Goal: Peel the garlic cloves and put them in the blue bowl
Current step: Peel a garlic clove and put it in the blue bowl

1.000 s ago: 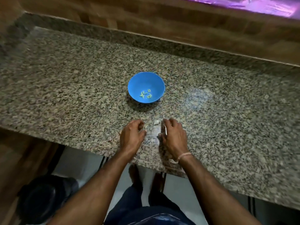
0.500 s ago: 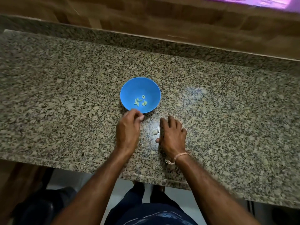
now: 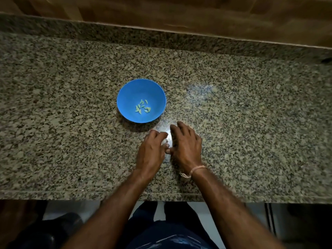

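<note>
Half a second ago the left hand [image 3: 152, 150] is up at the rim of the round blue plastic bowl [image 3: 129, 94] and a small pale garlic clove [image 3: 164, 141] lies loose on the speckled granite bench [image 3: 251, 114] between the two hands. Now that hand has drawn back from the bowl and its curled fingers and thumb close round the clove, just short of the bowl's near edge. The right hand [image 3: 186, 146] stays where it was, flat on the bench with fingers spread and holding nothing, its thumb reaching in to meet the left thumb beside the clove. A small heap of peeled yellow-green garlic cloves [image 3: 142, 106] sits in the bottom of the bowl. By the look of it one drop-off is finished and the next clove is being taken up for peeling; whether its skin is already loosened is too small to tell.
</note>
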